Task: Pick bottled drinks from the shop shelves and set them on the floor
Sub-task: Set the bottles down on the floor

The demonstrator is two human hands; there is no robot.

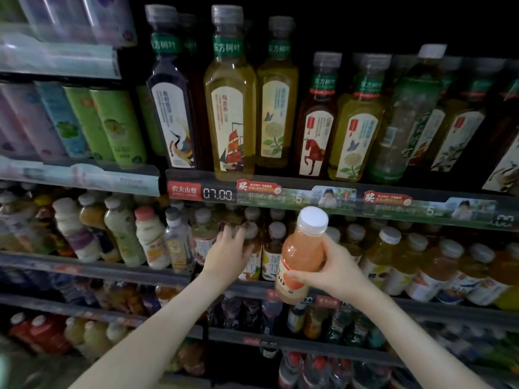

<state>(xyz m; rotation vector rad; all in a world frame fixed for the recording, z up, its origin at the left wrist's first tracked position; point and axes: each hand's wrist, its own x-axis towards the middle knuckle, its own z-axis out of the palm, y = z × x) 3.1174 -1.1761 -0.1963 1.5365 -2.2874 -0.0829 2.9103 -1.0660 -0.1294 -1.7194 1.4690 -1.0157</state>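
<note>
My right hand (334,269) grips an orange juice bottle (302,252) with a white cap, held tilted in front of the middle shelf. My left hand (229,249) reaches into that shelf, its fingers curled around a dark tea bottle with a grey cap (250,230) that stands in the front row. More small tea bottles (273,248) stand right beside it. The floor is not in view.
Tall tea bottles (230,105) fill the upper shelf above a price rail (219,193). Slim cans (118,124) stand upper left. Milky and juice bottles (120,234) line the middle shelf, yellow and orange drinks (446,265) to the right. Lower shelves (309,318) hold more bottles.
</note>
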